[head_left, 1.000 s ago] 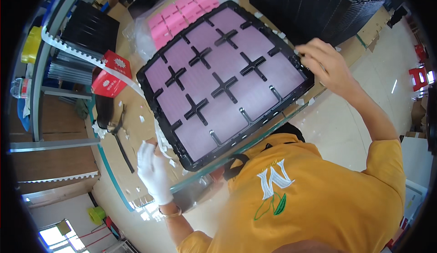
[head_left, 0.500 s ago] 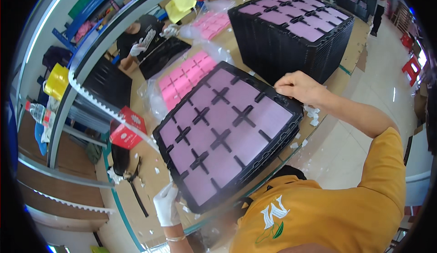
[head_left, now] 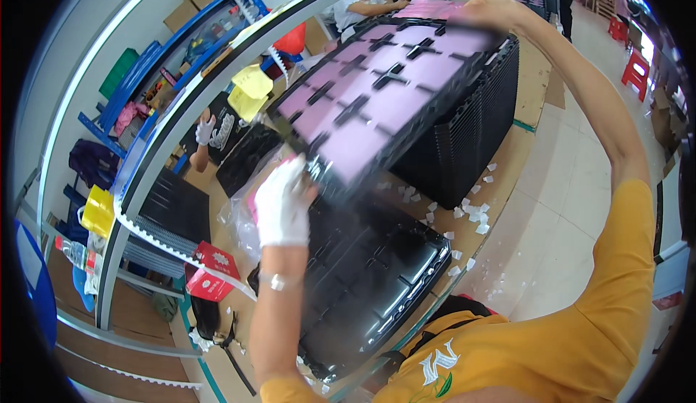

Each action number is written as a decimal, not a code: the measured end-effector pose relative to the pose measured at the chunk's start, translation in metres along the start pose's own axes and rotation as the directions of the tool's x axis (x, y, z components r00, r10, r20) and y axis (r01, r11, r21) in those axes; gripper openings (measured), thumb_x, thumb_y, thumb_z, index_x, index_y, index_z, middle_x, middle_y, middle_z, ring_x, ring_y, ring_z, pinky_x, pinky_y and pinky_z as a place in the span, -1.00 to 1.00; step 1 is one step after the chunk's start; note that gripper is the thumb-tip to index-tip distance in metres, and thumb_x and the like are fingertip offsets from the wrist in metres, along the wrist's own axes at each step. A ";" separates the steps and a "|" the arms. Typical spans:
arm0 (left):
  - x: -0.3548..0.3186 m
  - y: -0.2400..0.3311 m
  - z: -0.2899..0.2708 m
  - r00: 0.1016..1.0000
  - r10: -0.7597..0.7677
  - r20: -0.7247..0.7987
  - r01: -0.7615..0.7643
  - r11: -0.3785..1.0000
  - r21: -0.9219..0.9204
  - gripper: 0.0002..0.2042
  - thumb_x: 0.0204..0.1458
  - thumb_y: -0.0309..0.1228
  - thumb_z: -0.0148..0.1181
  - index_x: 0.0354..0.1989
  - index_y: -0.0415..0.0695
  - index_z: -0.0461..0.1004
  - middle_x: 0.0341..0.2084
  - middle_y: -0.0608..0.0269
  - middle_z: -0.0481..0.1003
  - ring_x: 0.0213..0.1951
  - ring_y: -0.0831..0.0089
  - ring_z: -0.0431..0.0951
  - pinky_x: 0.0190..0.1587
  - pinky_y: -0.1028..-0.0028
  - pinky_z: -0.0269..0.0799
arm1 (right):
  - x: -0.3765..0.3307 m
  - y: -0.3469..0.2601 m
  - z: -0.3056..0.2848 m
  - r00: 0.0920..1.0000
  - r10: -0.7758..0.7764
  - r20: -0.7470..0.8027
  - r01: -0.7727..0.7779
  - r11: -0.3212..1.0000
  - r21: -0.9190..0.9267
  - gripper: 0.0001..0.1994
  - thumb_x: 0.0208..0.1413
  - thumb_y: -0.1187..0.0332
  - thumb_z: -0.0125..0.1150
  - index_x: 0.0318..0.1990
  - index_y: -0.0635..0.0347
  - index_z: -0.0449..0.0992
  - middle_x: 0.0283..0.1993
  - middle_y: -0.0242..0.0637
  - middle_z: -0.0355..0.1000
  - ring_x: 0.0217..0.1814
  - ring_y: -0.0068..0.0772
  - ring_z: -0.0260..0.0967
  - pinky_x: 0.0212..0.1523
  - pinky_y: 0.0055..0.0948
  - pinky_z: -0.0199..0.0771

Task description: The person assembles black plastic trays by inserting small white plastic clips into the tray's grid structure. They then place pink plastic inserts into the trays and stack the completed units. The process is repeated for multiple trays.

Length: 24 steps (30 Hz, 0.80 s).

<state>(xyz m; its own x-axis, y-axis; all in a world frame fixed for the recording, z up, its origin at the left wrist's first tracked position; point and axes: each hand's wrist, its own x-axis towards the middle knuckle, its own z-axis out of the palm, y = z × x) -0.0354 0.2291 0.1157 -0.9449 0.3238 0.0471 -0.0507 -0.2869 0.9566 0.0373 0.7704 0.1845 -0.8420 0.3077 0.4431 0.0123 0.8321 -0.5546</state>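
Note:
My left hand, in a white glove, grips the near corner of a black tray filled with pink sheets. My bare right hand holds its far corner, blurred by motion. The tray is lifted and tilted, hanging over a tall stack of black trays on the far right of the table. Below my left arm lies an empty black tray with cross-shaped dividers on the table.
White paper scraps litter the table edge. A clear plastic bag lies left of the empty tray. A red carton sits by a metal shelf frame. Another person's gloved hand works across the table.
Both hands have raised the pink-filled tray off the table and carried it away from me toward the tall stack. An empty black tray now shows where it lay.

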 end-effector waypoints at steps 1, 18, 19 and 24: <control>0.026 -0.010 0.026 0.997 0.012 0.079 -0.009 0.999 -0.047 -0.80 -0.05 -0.38 0.36 -0.26 -0.06 0.49 -0.41 0.36 0.45 -0.31 0.51 0.45 -0.28 0.40 0.38 | 0.016 0.036 -0.011 0.996 0.055 -0.069 -0.053 0.998 0.035 -0.71 0.17 0.42 0.10 -0.02 0.44 0.51 -0.26 -0.25 0.52 -0.30 -0.51 0.42 -0.21 -0.47 0.44; 0.042 -0.059 0.131 0.994 -0.060 -0.090 0.062 0.998 0.020 -0.87 0.02 -0.40 0.29 -0.33 -0.06 0.45 -0.42 0.36 0.41 -0.44 0.49 0.44 -0.48 0.48 0.31 | 0.066 0.127 0.026 0.956 -0.129 0.263 0.293 0.441 -0.848 -0.72 0.15 0.30 0.05 -0.09 0.27 0.50 -0.44 -0.11 0.46 -0.38 -0.14 0.49 -0.33 -0.32 0.46; 0.037 -0.057 0.131 0.996 -0.047 -0.069 0.049 0.999 0.023 -0.88 0.02 -0.39 0.28 -0.33 -0.06 0.45 -0.42 0.36 0.41 -0.44 0.49 0.44 -0.48 0.48 0.31 | 0.059 0.112 0.025 0.877 -0.203 0.436 0.463 0.112 -0.879 -0.70 0.14 0.33 0.04 -0.01 0.25 0.48 -0.54 -0.20 0.44 -0.48 -0.20 0.47 -0.43 -0.39 0.44; 0.044 -0.059 0.140 0.999 -0.018 0.028 0.015 0.996 0.090 -0.77 0.02 -0.36 0.28 -0.18 -0.14 0.46 -0.37 0.31 0.44 -0.40 0.49 0.46 -0.41 0.45 0.34 | 0.079 0.179 -0.001 0.955 -0.242 0.171 0.264 0.435 -0.861 -0.60 0.19 0.10 -0.05 -0.43 0.21 0.59 -0.48 -0.02 0.50 -0.43 0.05 0.50 -0.37 -0.08 0.47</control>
<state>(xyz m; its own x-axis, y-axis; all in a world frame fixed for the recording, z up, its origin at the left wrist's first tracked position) -0.0291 0.3863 0.1015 -0.9343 0.3544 0.0383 -0.0357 -0.1999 0.9792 -0.0267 0.9437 0.1208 -0.8993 0.0136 0.4371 0.2470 0.8407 0.4819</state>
